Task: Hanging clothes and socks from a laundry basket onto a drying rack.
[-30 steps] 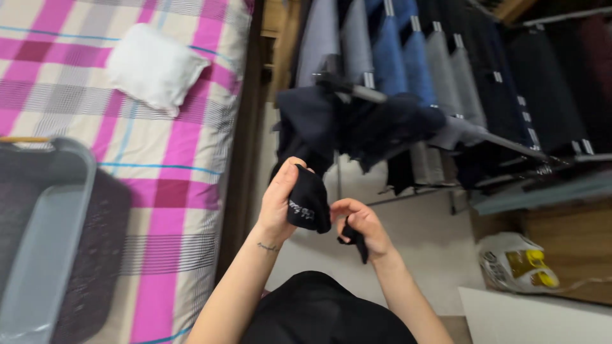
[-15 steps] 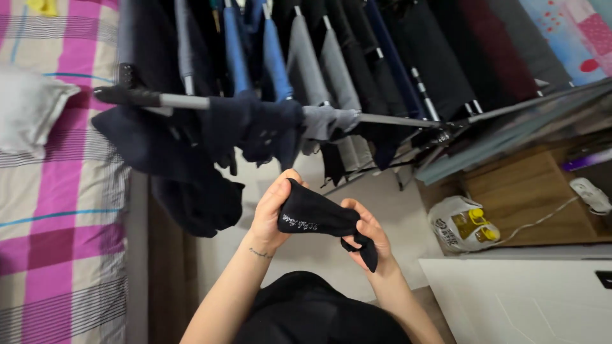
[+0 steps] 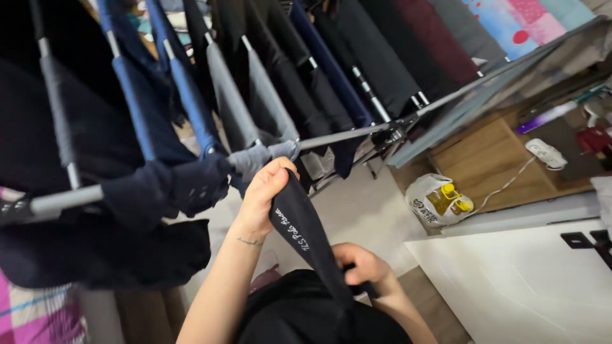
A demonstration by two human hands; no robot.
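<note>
Since half a sec ago the hands have pulled apart: left hand point(image 3: 262, 194) has gone up toward the drying rack point(image 3: 344, 135), right hand point(image 3: 362, 266) has dropped close to the body, and the black sock point(image 3: 306, 239) now runs taut btwn them instead of bunched. Left fingers pinch its upper end, right fist is closed round the lower end. Sock sits mid-frame, just below the rack's front rail, w/ dark clothes hanging behind. Looks light, soft, stretchy, not fragile; best gripped at the ends, as now. Plain black knit, small white lettering along one side.
</note>
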